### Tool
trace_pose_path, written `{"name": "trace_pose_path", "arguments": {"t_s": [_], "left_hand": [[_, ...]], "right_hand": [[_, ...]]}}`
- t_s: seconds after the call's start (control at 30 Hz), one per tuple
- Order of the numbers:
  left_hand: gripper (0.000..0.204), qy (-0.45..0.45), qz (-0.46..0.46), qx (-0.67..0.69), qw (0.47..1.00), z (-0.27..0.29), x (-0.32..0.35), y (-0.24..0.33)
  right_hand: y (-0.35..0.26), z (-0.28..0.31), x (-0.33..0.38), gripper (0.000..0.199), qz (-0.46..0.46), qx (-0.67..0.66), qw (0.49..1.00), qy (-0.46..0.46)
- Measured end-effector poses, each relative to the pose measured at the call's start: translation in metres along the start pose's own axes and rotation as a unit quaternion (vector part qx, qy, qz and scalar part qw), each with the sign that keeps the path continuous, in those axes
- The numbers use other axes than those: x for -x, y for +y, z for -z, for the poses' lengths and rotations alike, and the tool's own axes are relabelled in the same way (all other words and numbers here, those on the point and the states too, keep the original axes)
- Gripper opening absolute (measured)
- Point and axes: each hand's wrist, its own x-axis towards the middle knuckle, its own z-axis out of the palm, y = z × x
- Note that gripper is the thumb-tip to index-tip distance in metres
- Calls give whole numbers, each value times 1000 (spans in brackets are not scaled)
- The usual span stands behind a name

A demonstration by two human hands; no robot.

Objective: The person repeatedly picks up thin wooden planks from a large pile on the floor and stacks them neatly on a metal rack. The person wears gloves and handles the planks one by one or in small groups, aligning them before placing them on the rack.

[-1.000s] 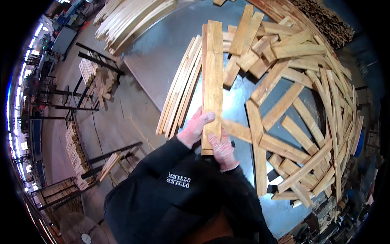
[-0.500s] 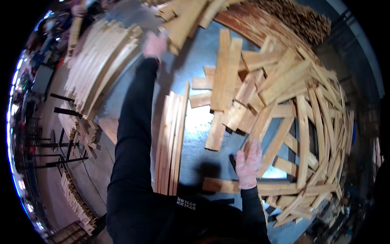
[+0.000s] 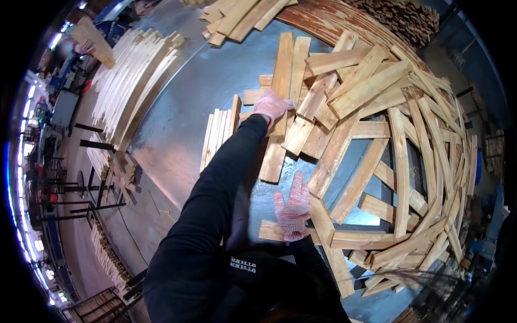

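A long flat board [image 3: 283, 67] is being touched from above by the left hand [image 3: 273, 105], which is being covered by a pink and white glove. The board is being carried by the worktop [image 3: 199, 86], at the left side of a big heap of boards [image 3: 371, 89], between the middle and the far edge. How tight the left hand's grip is being made cannot be told, because some of its fingers are being hidden. Another board [image 3: 300, 59] is being shown just beside the long one, on its right.

The right hand [image 3: 293, 212] is being spread open low over the worktop, closer to the near edge, and nothing is being held in its grip. A low board [image 3: 271, 230] is being partly covered by this hand near the wrist.

Some narrow boards [image 3: 213, 134] are being lined up side by side near the left edge, and they are being partly hidden by the black left sleeve [image 3: 215, 172]. More boards [image 3: 237, 19] are being carried near the far edge. Past the left edge, a stack of pale boards [image 3: 137, 81] is being seen, and a wide board [image 3: 94, 40] is being held there by another person's hand [image 3: 84, 47].
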Motion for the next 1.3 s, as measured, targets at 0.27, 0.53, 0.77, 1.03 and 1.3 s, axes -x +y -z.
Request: {"name": "trace_pose_path", "arguments": {"t_s": [0.27, 0.53, 0.77, 1.03, 1.3], "left_hand": [[62, 158, -1, -23, 987, 95, 130, -116], [45, 160, 83, -7, 984, 132, 171, -342], [42, 53, 138, 242, 959, 109, 211, -352], [43, 56, 79, 371, 924, 123, 236, -318], [71, 209, -327, -45, 921, 23, 285, -168]], "right_hand": [[-8, -88, -55, 110, -121, -1, 993, 5], [-43, -26, 4, 60, -196, -219, 941, -166], [-63, -21, 172, 50, -135, 89, 904, -396], [-48, -80, 151, 45, 67, -76, 970, -223], [-86, 41, 98, 48, -181, -494, 848, -67]]}}
